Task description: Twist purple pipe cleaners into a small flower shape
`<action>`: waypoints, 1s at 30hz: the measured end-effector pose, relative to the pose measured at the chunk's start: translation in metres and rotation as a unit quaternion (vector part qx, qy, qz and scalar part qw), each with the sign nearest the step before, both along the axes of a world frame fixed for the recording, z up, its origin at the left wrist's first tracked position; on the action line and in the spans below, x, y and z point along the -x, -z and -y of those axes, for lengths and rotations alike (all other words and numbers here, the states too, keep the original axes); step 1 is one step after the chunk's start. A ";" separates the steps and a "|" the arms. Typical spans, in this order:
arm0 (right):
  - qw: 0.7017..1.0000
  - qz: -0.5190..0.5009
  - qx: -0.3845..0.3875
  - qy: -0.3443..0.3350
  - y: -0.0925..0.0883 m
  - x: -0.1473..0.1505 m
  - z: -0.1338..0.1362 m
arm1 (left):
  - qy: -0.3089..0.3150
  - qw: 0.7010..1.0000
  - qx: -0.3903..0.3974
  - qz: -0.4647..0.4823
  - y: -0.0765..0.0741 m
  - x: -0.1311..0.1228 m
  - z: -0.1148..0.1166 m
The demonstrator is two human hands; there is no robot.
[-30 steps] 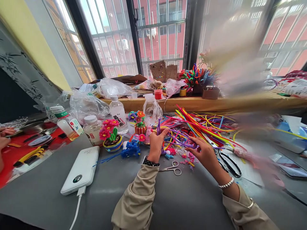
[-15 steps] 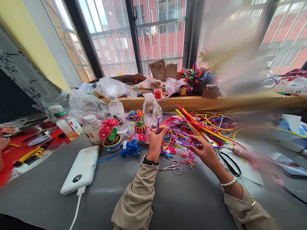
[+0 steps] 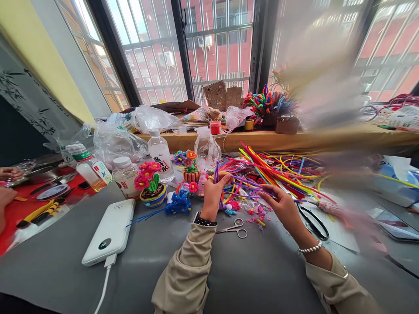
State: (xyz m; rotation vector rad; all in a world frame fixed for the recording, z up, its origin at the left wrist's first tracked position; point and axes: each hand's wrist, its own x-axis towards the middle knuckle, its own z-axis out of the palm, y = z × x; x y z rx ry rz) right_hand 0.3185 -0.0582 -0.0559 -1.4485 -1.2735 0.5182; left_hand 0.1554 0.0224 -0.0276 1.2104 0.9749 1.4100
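Observation:
Purple pipe cleaners (image 3: 244, 183) stretch between my two hands above the grey table. My left hand (image 3: 212, 194) is closed around the bundled end, where purple stems stick up past the thumb. Farther right, my right hand (image 3: 278, 203) pinches the purple strands between thumb and fingers. Just below lie small silver scissors (image 3: 237, 229), beside pink and blue fuzzy scraps (image 3: 258, 213). A blue pipe-cleaner piece (image 3: 178, 203) rests left of my left wrist. Behind it stand a small pot of pink fuzzy flowers (image 3: 150, 179) and a striped pot (image 3: 190, 175) with orange and purple blooms.
A large heap of coloured pipe cleaners (image 3: 275, 168) spreads behind my right hand, with black-handled scissors (image 3: 314, 222) near it. A white power bank (image 3: 109, 231) and several bottles stand left. Another person's hand (image 3: 8, 174) shows at far left. A blur covers the right side.
My right hand has shifted slightly right and up, its fingers drawn closer together on the purple strands. My left hand stays nearly in place. The other person's hand at far left has moved a little.

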 end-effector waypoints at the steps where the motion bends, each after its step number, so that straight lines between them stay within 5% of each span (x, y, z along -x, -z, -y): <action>1: 1.000 -0.004 -0.001 0.003 0.000 0.000 0.000 | 0.001 1.000 0.001 -0.002 0.000 0.000 0.000; 12: 0.998 0.003 -0.052 0.033 0.001 -0.002 0.001 | 0.009 0.996 -0.026 -0.082 0.003 0.002 -0.001; 30: 0.993 0.108 -0.045 0.023 0.004 -0.002 -0.002 | 0.015 0.997 -0.012 -0.074 0.003 0.003 -0.003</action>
